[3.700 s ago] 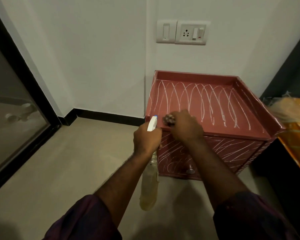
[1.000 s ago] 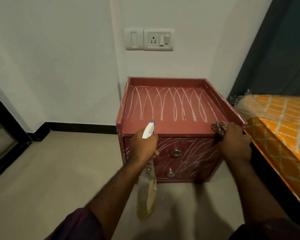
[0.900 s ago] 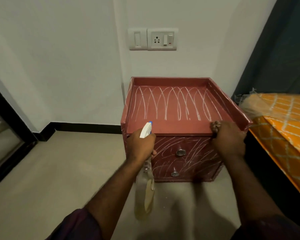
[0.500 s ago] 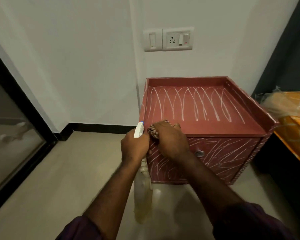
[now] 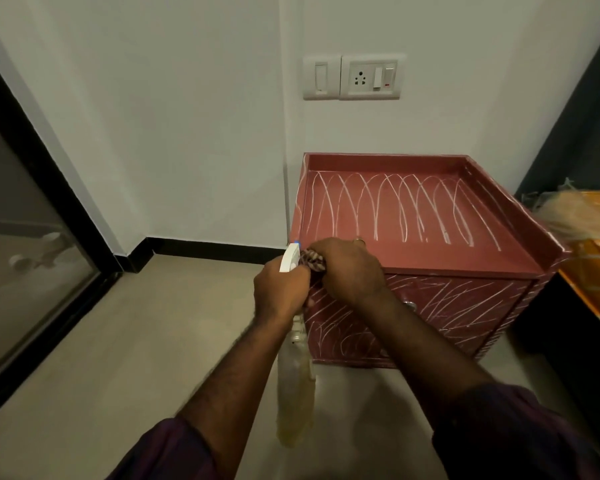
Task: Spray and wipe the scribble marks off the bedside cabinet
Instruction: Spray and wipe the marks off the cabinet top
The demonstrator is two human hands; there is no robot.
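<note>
A red bedside cabinet (image 5: 430, 258) stands against the white wall. White looping scribbles cover the back of its top, and crossing scribbles cover its drawer front. My left hand (image 5: 279, 292) grips the white trigger head of a spray bottle (image 5: 295, 393), whose clear body with yellowish liquid hangs down beside the cabinet's front left corner. My right hand (image 5: 350, 268) holds a bunched patterned cloth (image 5: 313, 262) against the near left end of the cabinet's front top edge. A strip of the top along that near edge shows no marks.
A switch and socket plate (image 5: 354, 77) sits on the wall above the cabinet. A bed with an orange patterned cover (image 5: 593, 251) adjoins the cabinet on the right. A black-framed glass door (image 5: 32, 244) lines the left. Beige floor (image 5: 118, 341) spreads in front.
My right hand with the cloth has swept along the cabinet's front top edge from the right corner to the left corner, ending beside my left hand. The bottle stays held low.
</note>
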